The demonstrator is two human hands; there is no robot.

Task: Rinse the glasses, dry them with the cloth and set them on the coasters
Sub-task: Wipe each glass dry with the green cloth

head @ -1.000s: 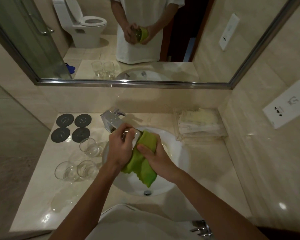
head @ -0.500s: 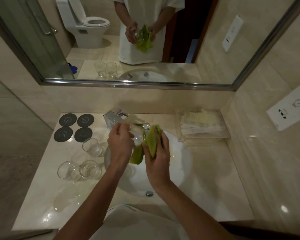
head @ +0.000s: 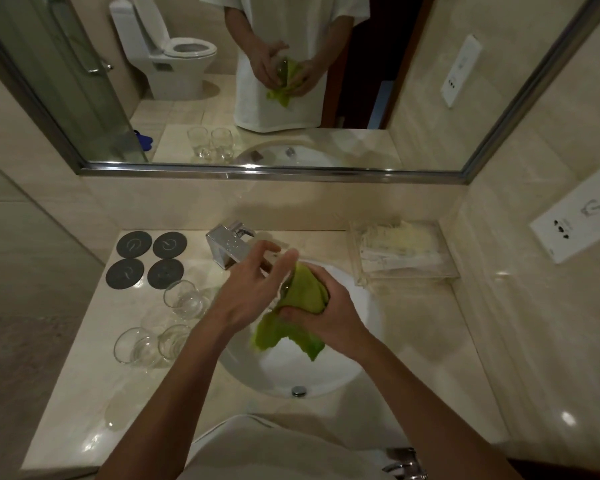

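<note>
Over the white basin (head: 362,344) my right hand (head: 326,315) grips a green cloth (head: 303,296) bunched round a clear glass (head: 285,285), which is mostly hidden. My left hand (head: 245,289) holds the glass's other side, its fingers stretched out and blurred. Three more clear glasses stand on the counter to the left: one (head: 186,299) nearer the tap, two (head: 136,346) (head: 174,341) closer to me. Several dark round coasters (head: 134,244) lie bare at the back left corner.
A chrome tap (head: 227,247) stands just behind my hands. At the back right sits a clear tray (head: 404,252) of wrapped toiletries. The mirror (head: 291,98) runs along the back wall, with a socket plate (head: 575,220) on the right wall. Water patches (head: 125,407) glisten on the counter's front left.
The cloth has gone from hanging beside the glass to being wrapped over it. My right hand has turned down around it, and my left hand's fingers have stretched out.
</note>
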